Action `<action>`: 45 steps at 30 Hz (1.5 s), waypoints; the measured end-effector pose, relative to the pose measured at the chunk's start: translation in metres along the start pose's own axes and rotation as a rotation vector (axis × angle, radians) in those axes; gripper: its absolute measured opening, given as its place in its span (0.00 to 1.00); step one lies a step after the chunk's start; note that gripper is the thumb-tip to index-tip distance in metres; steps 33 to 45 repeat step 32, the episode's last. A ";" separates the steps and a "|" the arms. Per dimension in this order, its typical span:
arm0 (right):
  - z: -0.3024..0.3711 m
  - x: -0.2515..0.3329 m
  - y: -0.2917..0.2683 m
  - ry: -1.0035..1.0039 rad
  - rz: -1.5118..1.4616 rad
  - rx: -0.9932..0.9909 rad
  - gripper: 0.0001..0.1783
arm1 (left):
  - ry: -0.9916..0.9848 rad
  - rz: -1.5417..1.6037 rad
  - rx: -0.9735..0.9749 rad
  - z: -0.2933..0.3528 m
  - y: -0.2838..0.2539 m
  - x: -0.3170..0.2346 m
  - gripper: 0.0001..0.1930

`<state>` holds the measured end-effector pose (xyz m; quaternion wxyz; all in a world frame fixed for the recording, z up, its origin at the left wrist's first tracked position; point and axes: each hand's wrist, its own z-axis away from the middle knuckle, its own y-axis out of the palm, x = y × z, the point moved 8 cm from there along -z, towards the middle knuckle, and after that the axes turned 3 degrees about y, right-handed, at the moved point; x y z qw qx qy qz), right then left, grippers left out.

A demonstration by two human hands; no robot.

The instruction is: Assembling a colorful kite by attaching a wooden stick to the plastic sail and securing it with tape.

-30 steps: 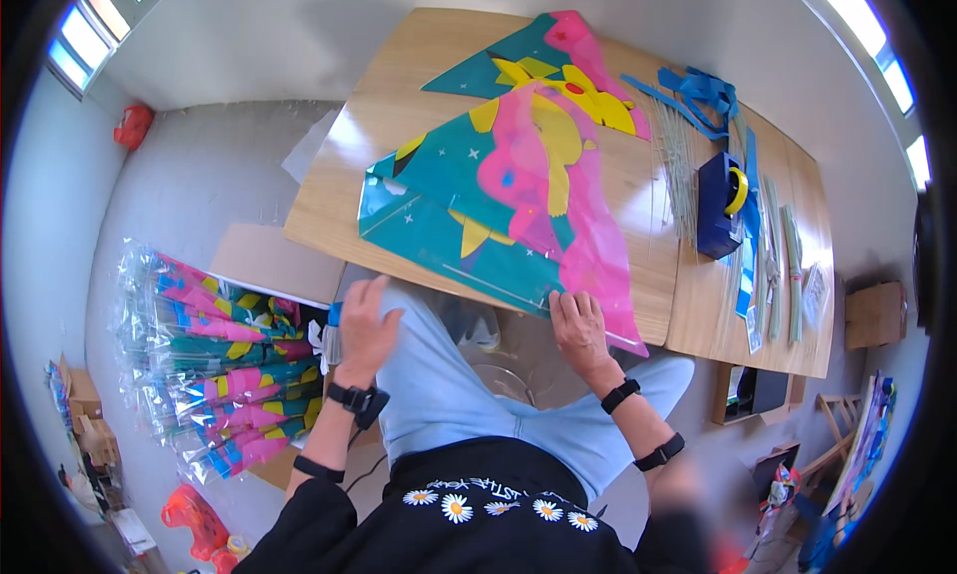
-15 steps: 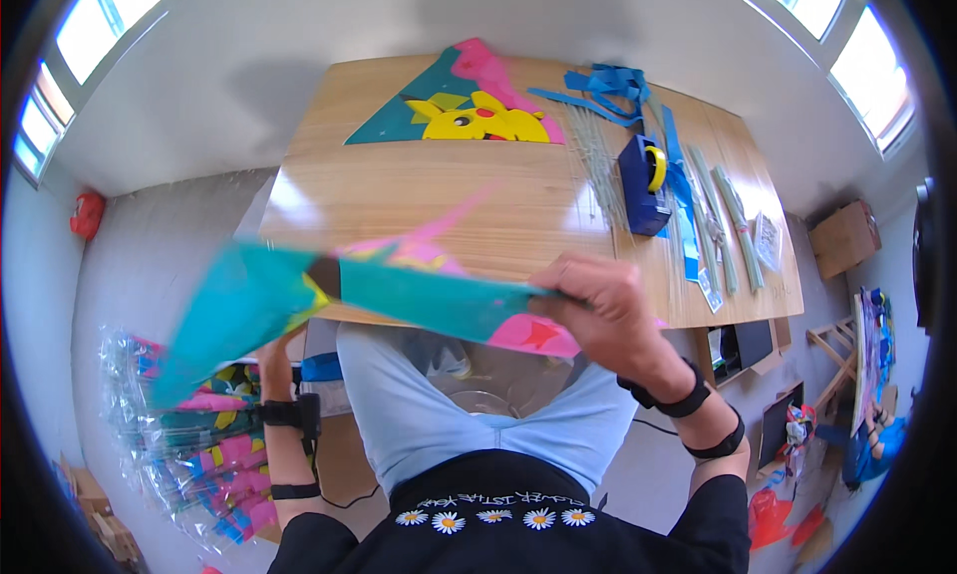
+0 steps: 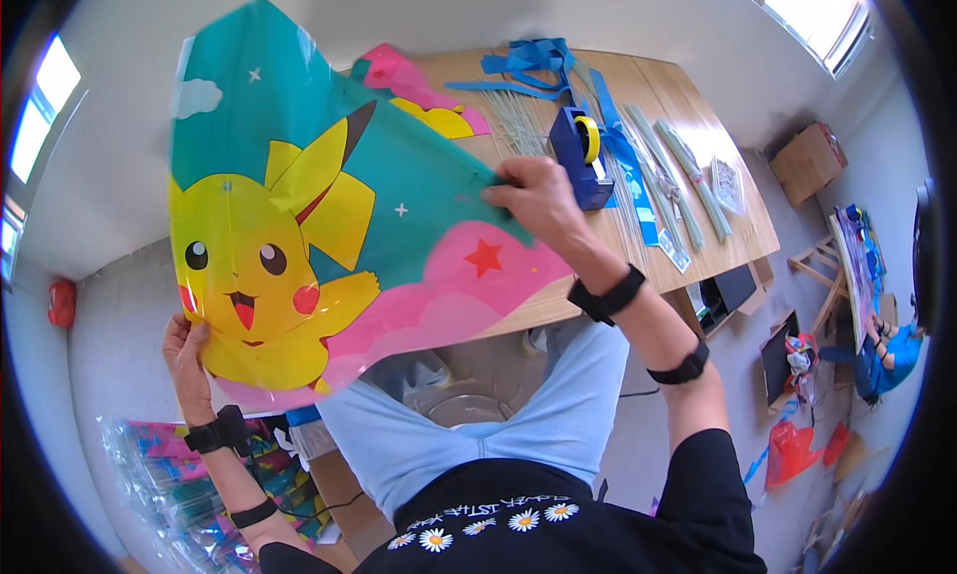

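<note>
Spread out in front of me is a large, thin kite sail [image 3: 419, 245], teal and pink with a big yellow cartoon animal, a cloud and a red star. My left hand [image 3: 187, 360] grips its lower left edge, thumb on the printed side. At its right edge my right hand [image 3: 538, 200] is closed, pinching the sheet. The sail is lifted off the wooden table [image 3: 723, 145] and hides its left part. Behind it, another kite sail [image 3: 454, 124] lies on the table, partly covered.
Right of my hand stand a blue tape dispenser [image 3: 580, 160], blue ribbon [image 3: 538, 61], thin rods [image 3: 513, 116] and bundled sticks [image 3: 693, 165]. Packed kites in clear plastic [image 3: 199, 474] lie at lower left. A person in blue [image 3: 887, 360] sits far right, beside a wooden stand [image 3: 822, 265].
The folded, blurred sail has been opened out and raised, its printed face now showing. My left hand has moved left and come into view; my right hand has shifted up and left.
</note>
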<state>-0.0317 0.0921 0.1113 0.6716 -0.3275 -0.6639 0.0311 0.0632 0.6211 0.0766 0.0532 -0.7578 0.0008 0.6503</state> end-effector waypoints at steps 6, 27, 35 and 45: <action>-0.057 -0.091 0.067 0.153 0.101 -0.004 0.12 | -0.077 -0.083 0.090 -0.038 0.018 0.043 0.07; -0.076 -0.175 0.097 0.226 0.322 -0.082 0.08 | -0.475 -0.394 0.210 -0.075 0.022 0.225 0.13; -0.075 -0.170 0.095 0.168 0.368 -0.155 0.08 | -0.301 -1.159 -0.056 -0.086 0.002 0.186 0.23; -0.075 -0.170 0.095 0.168 0.368 -0.155 0.08 | -0.301 -1.159 -0.056 -0.086 0.002 0.186 0.23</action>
